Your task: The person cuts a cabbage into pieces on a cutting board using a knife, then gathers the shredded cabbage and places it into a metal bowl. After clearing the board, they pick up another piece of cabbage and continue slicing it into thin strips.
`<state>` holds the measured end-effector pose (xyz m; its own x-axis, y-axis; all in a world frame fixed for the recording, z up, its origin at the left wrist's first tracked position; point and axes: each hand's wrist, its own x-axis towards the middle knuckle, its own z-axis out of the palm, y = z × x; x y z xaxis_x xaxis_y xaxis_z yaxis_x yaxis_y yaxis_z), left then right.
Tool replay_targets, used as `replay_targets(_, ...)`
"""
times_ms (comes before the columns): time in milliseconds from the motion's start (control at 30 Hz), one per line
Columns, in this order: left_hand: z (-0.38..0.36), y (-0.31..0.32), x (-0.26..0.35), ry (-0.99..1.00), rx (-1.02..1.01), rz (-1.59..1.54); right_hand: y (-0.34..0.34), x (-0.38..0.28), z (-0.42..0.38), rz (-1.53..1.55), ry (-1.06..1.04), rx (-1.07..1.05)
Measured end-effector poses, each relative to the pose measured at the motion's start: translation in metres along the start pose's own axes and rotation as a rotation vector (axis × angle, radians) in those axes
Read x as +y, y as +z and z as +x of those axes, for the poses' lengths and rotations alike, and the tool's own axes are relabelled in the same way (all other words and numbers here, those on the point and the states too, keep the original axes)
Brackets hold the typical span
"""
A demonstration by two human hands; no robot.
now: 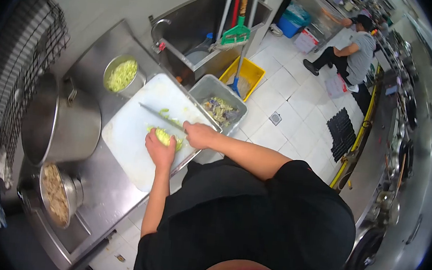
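On a white cutting board (134, 122), my left hand (161, 152) is closed around a pale green vegetable (163, 136), pressing it against the board. My right hand (199, 135) grips the handle of a knife (157, 113), whose blade points up and left, just above the vegetable. Small green slices lie beside the blade. A metal pot (137, 83) of shredded green vegetable stands at the board's upper left corner.
A large steel pot (75, 130) and a metal bowl (73, 194) of light brown food stand left. Beyond the board are a grey scrap bin (207, 85), a yellow bucket (255, 72), and a sink (185, 21) with mop handles. Another person (359, 55) sits at the upper right.
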<state>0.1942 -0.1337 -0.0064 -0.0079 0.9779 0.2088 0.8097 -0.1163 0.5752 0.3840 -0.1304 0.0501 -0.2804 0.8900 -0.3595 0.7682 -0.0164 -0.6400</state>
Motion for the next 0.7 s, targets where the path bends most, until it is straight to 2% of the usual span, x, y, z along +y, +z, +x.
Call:
replay_targets(67, 0.001, -0.008, 0.001, -0.043, -0.016, -0.017, 0.003, 0.003, 0.004, 0.010, -0.034, -0.021)
replay_targets(133, 0.002, -0.020, 0.003, 0.059, 0.061, 0.061, 0.003, 0.002, 0.007, -0.015, -0.029, 0.005)
replay_targets(167, 0.003, -0.029, 0.004, 0.022, 0.059, 0.071, 0.003, 0.001, 0.007, -0.023, -0.013, 0.005)
replay_targets(300, 0.007, -0.057, 0.008, -0.071, -0.211, -0.019, -0.001, -0.008, -0.002, -0.095, -0.004, -0.012)
replay_targets(367, 0.009, -0.064, 0.012, -0.085, -0.249, -0.005, -0.011, -0.023, -0.012, -0.106, -0.023, -0.078)
replay_targets(433, 0.014, -0.071, 0.019, -0.143, -0.286, 0.018, -0.014, -0.028, -0.018, -0.128, 0.045, -0.075)
replay_targets(467, 0.017, -0.069, 0.021, -0.158, -0.331, 0.020, -0.009, -0.023, -0.015, -0.132, 0.039, -0.087)
replay_targets(567, 0.016, -0.067, 0.024, -0.143, -0.305, 0.050, 0.004, -0.008, -0.012, -0.159, -0.030, -0.042)
replay_targets(700, 0.022, -0.072, 0.032, -0.151, -0.371, 0.103, -0.021, -0.033, -0.033, -0.133, -0.064, -0.026)
